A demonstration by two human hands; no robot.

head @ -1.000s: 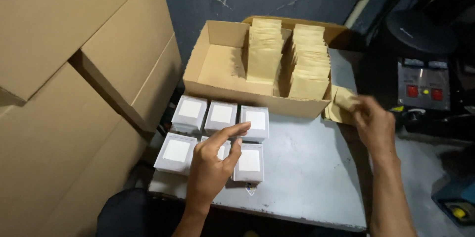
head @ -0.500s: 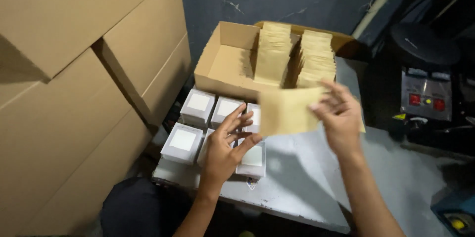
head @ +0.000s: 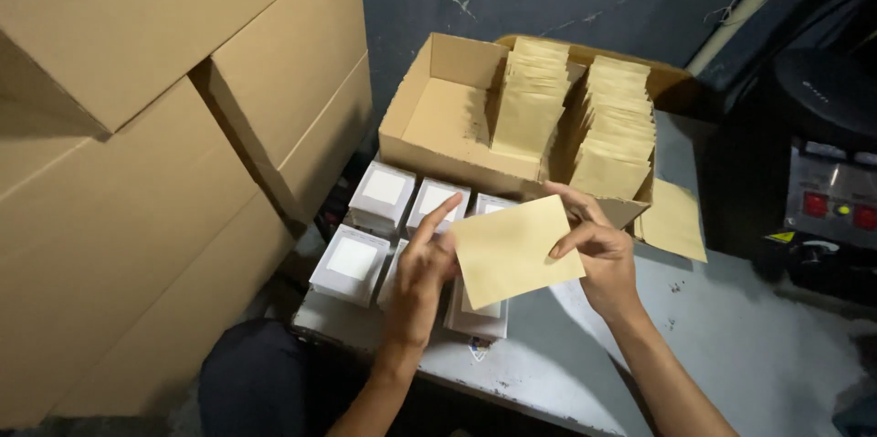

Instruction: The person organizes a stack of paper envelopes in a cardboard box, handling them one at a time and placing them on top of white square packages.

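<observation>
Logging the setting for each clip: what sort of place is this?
Probably a small packing or storeroom workbench. Large cardboard cartons are stacked at the left, an open box of tan paper envelopes sits on the grey table, and the right hand holds one envelope over small white boxes.

A packing corner of a storeroom or small workshop

Large cardboard cartons (head: 137,172) are stacked beside a worn grey table (head: 731,346); an open box of tan envelopes (head: 557,117) and what may be a sealing machine (head: 831,209) are seen.
</observation>
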